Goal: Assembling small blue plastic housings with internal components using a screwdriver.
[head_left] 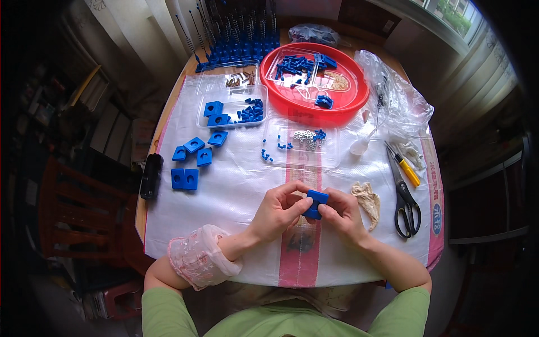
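Observation:
Both of my hands meet in front of me over the pink stripe of the table cover. Between them is a small blue plastic block, tilted, with a hollow in its face. My left hand pinches its left side with thumb and fingers. On its right side, my right hand grips it, thumb on the lower part of the face. The fingertips behind the block are hidden. Right of my right hand lies a crumpled beige cloth. Several similar blue blocks lie apart on the left of the cover.
Clear trays hold blue parts. A red round tray stands behind, near blue pieces with springs. White rings lie mid-table. Black scissors, a yellow-handled tool, a white squeeze bottle and plastic bag lie right; a black case left.

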Available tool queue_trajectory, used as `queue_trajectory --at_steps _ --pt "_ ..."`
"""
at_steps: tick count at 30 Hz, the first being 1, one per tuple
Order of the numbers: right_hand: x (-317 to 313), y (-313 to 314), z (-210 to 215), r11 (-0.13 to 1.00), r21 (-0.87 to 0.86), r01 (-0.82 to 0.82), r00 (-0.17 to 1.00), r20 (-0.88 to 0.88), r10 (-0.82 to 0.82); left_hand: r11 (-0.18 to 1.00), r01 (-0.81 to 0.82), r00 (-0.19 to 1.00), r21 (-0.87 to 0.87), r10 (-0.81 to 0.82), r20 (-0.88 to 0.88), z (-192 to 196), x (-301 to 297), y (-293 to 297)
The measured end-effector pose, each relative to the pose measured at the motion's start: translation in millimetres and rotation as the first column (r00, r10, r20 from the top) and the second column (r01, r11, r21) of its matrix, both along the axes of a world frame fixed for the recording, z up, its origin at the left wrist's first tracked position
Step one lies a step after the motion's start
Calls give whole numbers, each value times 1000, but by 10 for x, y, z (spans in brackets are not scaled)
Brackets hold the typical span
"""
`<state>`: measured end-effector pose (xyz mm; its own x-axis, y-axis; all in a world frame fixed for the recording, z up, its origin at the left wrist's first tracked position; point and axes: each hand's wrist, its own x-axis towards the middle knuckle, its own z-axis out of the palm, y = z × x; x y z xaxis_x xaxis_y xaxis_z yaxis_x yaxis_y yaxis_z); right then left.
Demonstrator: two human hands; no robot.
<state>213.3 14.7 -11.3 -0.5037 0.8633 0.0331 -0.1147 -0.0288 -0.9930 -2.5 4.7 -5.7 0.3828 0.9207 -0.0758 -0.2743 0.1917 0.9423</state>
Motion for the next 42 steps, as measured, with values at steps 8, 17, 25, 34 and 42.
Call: queue_trajectory --at_steps 8,17,25,34,42 --pt "-9 -7 28 1000 -30 9 1000 -23 -9 1000 5 1000 19 -5 -2 5 -7 0" --pt "5 -4 -11 1000 -20 15 1000 -18 -15 1000 5 1000 22 -5 -3 -4 -4 1" --pt "0 -7 4 1000 -26 11 1000 -25 -12 1000 2 1000 23 -2 -8 -13 -2 0" --pt "-9 -10 12 1000 -18 17 999 -34 -18 1000 9 1000 22 -9 -8 22 -2 -8" --pt "-7 0 -12 999 -15 32 999 -19 -32 1000 9 1000 19 -9 -7 17 -3 -1"
